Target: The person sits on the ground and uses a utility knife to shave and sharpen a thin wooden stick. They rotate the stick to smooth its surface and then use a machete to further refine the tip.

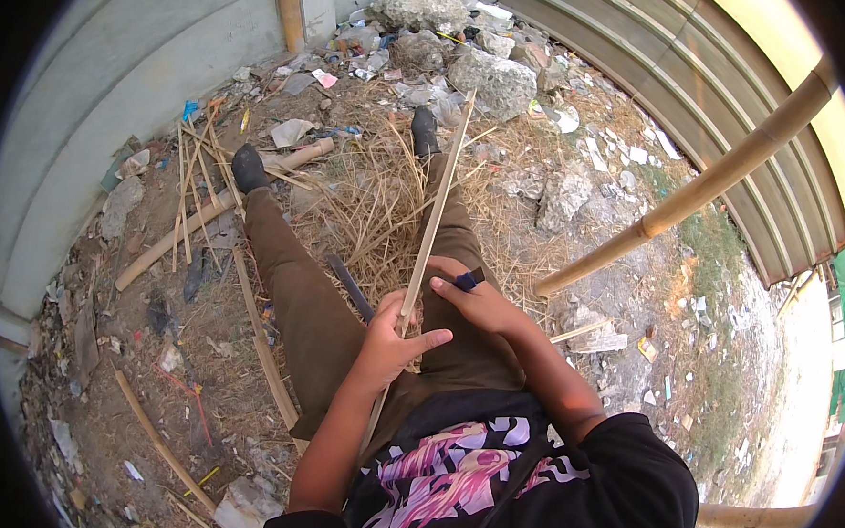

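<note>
A long pale bamboo strip (445, 188) slants from my lap up past my right shin. My left hand (389, 347) is closed around its lower part, with the thumb stretched to the right. Just above, my right hand (467, 300) is bent with its fingertips against the strip's edge. A small dark blue object (468, 279) sticks out at its fingers; its kind is hidden. Between my legs, a dark flat blade-like piece (350, 287) lies just beyond the left hand. Thin bamboo shavings (381, 204) are heaped between my shins.
A thick bamboo pole (697, 211) slants in from the right. Another pole (178, 243) and several thin strips (189, 181) lie by my left foot. Rocks (494, 83) and litter lie ahead. A grey wall (137, 97) and corrugated sheeting (681, 88) bound the ground.
</note>
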